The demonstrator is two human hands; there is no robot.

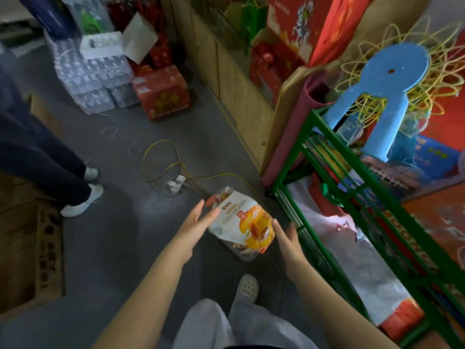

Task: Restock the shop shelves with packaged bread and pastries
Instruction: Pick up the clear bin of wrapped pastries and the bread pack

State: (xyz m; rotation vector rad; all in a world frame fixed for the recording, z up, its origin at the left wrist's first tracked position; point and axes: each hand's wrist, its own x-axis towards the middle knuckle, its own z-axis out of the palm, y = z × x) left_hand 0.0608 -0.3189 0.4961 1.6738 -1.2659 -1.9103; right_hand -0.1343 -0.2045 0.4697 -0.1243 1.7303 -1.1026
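pastry bag [241,222] sits between left hand [197,224] and right hand [289,239], both flat-fingered, not gripping, long axis pointing away, green rack [293,153] close on the right

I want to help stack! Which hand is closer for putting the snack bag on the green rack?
Probably the right hand: it sits between the pastry bag and the green rack. The left hand is on the bag's far side.
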